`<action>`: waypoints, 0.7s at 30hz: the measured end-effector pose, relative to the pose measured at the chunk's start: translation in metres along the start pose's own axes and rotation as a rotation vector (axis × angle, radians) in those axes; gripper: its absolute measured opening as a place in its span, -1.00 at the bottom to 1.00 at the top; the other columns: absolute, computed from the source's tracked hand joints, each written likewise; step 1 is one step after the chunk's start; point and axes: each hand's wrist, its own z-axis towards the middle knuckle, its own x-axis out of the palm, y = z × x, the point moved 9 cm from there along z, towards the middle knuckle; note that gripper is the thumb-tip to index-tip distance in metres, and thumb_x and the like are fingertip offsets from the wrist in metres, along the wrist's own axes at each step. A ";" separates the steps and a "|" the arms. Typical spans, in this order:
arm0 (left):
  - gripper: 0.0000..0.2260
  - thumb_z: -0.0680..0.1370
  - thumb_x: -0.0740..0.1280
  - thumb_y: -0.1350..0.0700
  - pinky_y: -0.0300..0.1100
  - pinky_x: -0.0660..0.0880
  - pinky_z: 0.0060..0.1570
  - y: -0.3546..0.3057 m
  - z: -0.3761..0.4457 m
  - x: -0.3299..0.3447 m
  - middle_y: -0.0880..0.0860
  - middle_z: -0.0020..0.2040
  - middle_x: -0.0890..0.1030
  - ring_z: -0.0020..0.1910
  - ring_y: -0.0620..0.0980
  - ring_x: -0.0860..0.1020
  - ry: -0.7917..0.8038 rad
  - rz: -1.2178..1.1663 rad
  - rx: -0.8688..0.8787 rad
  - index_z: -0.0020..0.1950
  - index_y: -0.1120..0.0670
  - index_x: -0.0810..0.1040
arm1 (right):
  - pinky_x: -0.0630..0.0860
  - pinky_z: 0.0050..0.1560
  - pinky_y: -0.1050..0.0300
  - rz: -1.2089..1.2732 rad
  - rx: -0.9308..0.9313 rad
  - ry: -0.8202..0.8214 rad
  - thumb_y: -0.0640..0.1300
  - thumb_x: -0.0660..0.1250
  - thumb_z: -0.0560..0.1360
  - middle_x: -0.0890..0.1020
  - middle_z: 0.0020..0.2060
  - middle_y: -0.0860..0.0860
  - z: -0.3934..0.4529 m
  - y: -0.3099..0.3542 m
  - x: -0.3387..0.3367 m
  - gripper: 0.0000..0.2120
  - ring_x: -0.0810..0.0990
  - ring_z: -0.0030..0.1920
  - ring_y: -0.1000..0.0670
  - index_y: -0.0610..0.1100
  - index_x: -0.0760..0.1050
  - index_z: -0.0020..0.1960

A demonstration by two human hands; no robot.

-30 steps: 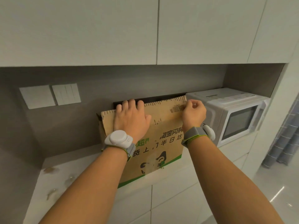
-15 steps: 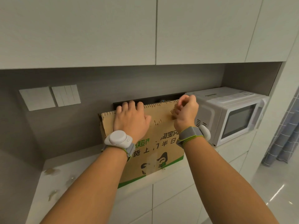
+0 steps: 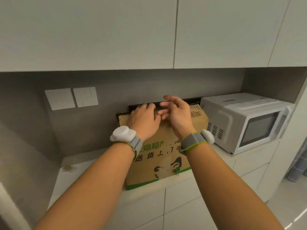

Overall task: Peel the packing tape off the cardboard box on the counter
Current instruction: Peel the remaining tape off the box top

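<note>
The left hand (image 3: 143,121) presses flat on the box (image 3: 164,146) top; the right hand (image 3: 177,113) hovers, fingers (image 3: 163,112) spread, holding nothing. No tape shows, so peeling perhaps remains.

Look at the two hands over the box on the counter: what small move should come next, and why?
Probably bring the right hand back down to the top edge of the box and pinch the tape end again. Its fingers are spread, raised above the box, holding nothing visible, while the left hand rests on the top edge and steadies it. The tape itself is too faint to make out.
</note>
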 end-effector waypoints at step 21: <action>-0.60 0.68 0.09 -0.08 -0.05 0.38 0.25 0.057 -0.036 0.001 0.00 0.27 0.54 0.26 0.08 0.41 0.042 -0.024 0.042 0.39 0.05 0.54 | 0.45 0.34 0.09 -0.453 -0.015 -0.068 -0.20 0.26 0.62 0.52 0.31 -0.01 0.017 -0.020 0.012 -0.63 0.51 0.25 0.03 -0.03 0.49 0.41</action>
